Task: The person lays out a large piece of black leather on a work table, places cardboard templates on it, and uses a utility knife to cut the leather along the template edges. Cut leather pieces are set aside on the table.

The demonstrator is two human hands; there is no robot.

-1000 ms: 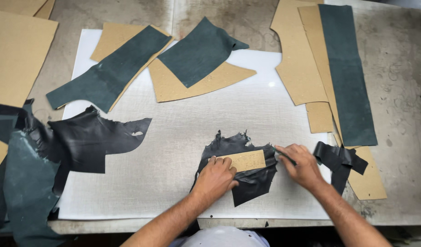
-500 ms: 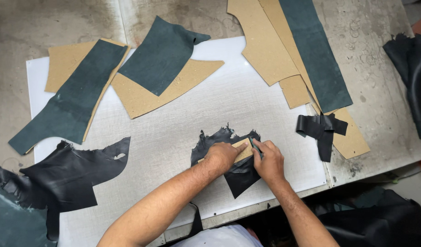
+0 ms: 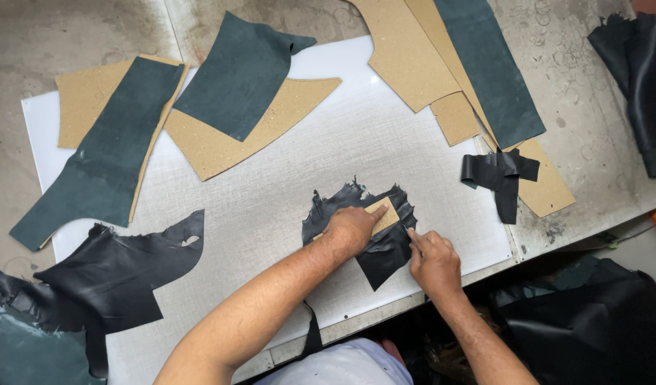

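Observation:
My left hand [image 3: 351,227] presses a small tan cardboard template [image 3: 385,216] flat onto a ragged piece of black leather [image 3: 385,249] on the white cutting board [image 3: 271,207]. My right hand [image 3: 431,258] sits at the template's lower right edge, fingers closed around a thin cutting tool whose tip touches the leather; the tool itself is mostly hidden by the fingers.
Dark green leather pieces [image 3: 239,71] lie on tan cardboard patterns [image 3: 221,146] at the back. A large black leather scrap [image 3: 121,274] lies left, small black offcuts [image 3: 500,175] right. More black leather [image 3: 638,85] sits far right. The table edge runs just below my hands.
The view has swung left and tilted. My right hand has slid from the template's upper right end down along its right side; my left hand stays pressed on the template.

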